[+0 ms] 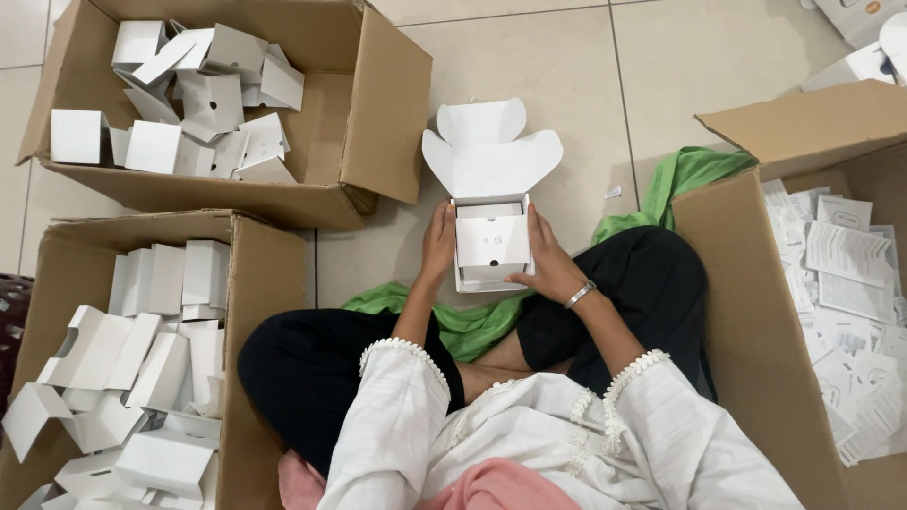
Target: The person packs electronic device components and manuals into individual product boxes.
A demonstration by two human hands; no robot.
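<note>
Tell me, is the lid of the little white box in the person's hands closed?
No, the white box held between the left hand and right hand has its lid flaps standing open.

White folding carton (492,236) on beige tile floor (567,57); beside it, green cloth (694,170), black trousers (652,274), brown cardboard boxes (378,113).

Clad in a white textured tunic (529,434) with scalloped lace trim at the wide sleeve cuffs (635,370), black trousers (312,364), a silver bracelet (579,294) on the right wrist, pink fabric (491,486) across the lap.
</note>
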